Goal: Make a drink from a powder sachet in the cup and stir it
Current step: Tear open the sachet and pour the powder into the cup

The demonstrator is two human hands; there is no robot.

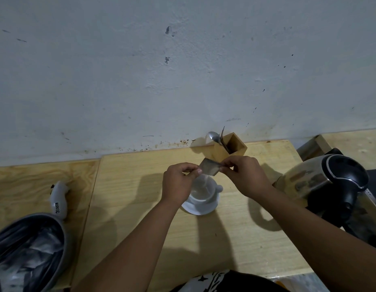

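Wooden table point(140, 186), white wall behind. We pinch the sachet point(210, 167) with left hand point(178, 182) and right hand point(244, 175), pouring powder into the white cup point(204, 191). Next, probably: spoon point(214, 137), stir.

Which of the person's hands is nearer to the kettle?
Right. The right hand pinches the sachet over the cup, just left of the kettle; the left hand is beyond the cup.

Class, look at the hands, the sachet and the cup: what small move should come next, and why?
Probably keep the sachet tilted over the white cup until it empties. Both the left hand and right hand pinch it above the cup, and a pale stream seems to fall from it. The spoon waits in the wooden holder.
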